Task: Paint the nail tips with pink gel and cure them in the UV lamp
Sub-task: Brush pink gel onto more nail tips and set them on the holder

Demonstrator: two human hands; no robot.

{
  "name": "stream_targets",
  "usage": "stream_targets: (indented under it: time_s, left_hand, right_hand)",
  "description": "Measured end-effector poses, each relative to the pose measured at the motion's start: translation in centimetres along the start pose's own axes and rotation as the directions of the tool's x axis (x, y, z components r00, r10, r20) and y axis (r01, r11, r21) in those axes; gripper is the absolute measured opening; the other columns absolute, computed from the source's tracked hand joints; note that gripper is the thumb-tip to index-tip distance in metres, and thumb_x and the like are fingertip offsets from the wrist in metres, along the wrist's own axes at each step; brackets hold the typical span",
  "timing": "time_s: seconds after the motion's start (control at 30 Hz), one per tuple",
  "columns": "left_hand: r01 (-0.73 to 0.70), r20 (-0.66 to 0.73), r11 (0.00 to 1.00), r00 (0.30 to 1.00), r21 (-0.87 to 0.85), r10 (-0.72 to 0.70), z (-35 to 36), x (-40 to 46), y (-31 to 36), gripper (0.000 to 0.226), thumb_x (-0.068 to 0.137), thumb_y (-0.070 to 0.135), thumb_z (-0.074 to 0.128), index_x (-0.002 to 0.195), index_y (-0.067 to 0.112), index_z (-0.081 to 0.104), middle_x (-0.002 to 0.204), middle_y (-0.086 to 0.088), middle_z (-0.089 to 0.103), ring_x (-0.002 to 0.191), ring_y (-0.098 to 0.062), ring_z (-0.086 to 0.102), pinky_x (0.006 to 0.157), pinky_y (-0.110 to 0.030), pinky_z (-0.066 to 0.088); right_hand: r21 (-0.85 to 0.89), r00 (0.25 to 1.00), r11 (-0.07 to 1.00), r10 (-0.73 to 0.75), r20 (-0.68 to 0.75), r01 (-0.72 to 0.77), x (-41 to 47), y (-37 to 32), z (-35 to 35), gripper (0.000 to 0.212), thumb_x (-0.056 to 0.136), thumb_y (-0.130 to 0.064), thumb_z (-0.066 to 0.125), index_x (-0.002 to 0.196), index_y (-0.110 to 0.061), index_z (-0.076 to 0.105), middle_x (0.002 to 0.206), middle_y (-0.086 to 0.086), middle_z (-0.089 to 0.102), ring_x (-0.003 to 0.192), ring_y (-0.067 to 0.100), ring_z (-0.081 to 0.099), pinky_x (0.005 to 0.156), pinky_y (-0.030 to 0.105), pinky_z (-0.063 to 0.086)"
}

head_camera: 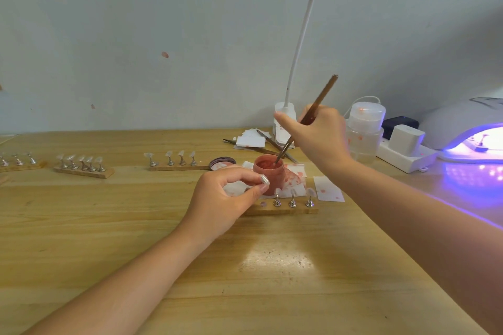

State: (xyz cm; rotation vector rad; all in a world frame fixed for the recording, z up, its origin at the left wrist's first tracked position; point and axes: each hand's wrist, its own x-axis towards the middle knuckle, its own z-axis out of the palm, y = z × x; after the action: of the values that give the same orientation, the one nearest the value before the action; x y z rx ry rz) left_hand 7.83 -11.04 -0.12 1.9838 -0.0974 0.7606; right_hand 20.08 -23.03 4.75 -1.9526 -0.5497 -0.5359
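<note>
- Nearest, the left hand (217,198) hovers over the worktop (272,266), thumb and forefinger pinched beside the pink gel jar (268,171); whether they hold anything is unclear.
- Right hand (321,136) grips a brush (313,111), its tip dipped in the jar.
- UV lamp (468,130) glows at far right.

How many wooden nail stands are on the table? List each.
4: one far left, one left of centre, one at centre, one by the left hand. More may lie beyond the left edge.
</note>
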Motion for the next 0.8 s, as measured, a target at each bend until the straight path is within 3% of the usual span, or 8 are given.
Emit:
stream_targets:
  time_s: [0.1,0.27,0.47,0.6,0.7,0.8]
  left_hand:
    - [0.000,0.008,1.000,1.000,0.002,0.000,0.0,0.0,0.0,0.026,0.072,0.004,0.073,0.069,0.029,0.068,0.072,0.014,0.069,0.076,0.000,0.062,0.076,-0.006,0.041]
    - [0.015,0.004,1.000,1.000,0.004,-0.015,0.1,0.0,0.1,0.024,0.072,0.004,0.073,0.069,0.028,0.069,0.074,0.013,0.069,0.076,0.001,0.062,0.075,-0.005,0.040]
    - [0.026,0.003,1.000,1.000,0.000,-0.026,0.1,0.0,0.1,0.024,0.072,0.004,0.073,0.069,0.028,0.069,0.075,0.013,0.070,0.077,0.002,0.062,0.074,-0.004,0.040]
    - [0.030,0.004,1.000,1.000,0.000,-0.030,0.1,0.0,0.0,0.022,0.072,0.004,0.073,0.070,0.026,0.070,0.077,0.010,0.070,0.078,0.000,0.062,0.074,-0.004,0.040]
    - [0.029,0.006,1.000,1.000,0.008,-0.029,0.1,0.0,0.0,0.022,0.073,0.005,0.073,0.071,0.026,0.070,0.077,0.010,0.070,0.079,0.000,0.063,0.074,-0.004,0.040]
    - [0.031,0.006,0.999,0.999,0.009,-0.031,0.1,0.0,0.0,0.024,0.073,0.005,0.073,0.070,0.028,0.069,0.077,0.013,0.070,0.079,0.002,0.062,0.075,-0.005,0.040]
  right_hand:
    - [0.047,0.998,0.998,0.045,-0.039,-0.043,0.0,0.3,-0.5,0.046,0.079,-0.045,0.067,0.052,-0.014,0.046,0.056,0.009,0.062,0.055,0.019,0.056,0.055,0.029,0.042]
    - [0.053,0.996,0.996,0.074,-0.042,-0.072,-0.4,1.2,-0.6,0.046,0.080,-0.043,0.066,0.058,-0.004,0.058,0.044,-0.005,0.055,0.047,0.006,0.051,0.053,0.023,0.041]
    - [0.100,0.985,0.989,0.120,-0.122,-0.108,-0.3,1.5,-0.9,0.048,0.081,-0.043,0.065,0.062,0.000,0.060,0.045,-0.003,0.056,0.055,0.015,0.058,0.062,0.032,0.048]
    - [0.101,0.979,0.991,0.107,-0.175,-0.090,-0.1,1.6,-1.2,0.049,0.082,-0.043,0.064,0.066,0.003,0.062,0.045,-0.006,0.053,0.050,0.007,0.054,0.058,0.023,0.044]
    - [0.127,0.976,0.987,0.119,-0.181,-0.097,-0.1,1.5,-0.9,0.047,0.082,-0.043,0.065,0.064,0.000,0.061,0.043,-0.008,0.053,0.044,0.000,0.053,0.055,0.018,0.041]
    - [0.157,0.977,0.979,0.155,-0.147,-0.132,-0.3,1.3,-0.4,0.045,0.080,-0.044,0.066,0.058,-0.007,0.055,0.042,-0.007,0.053,0.045,0.002,0.054,0.057,0.023,0.044]
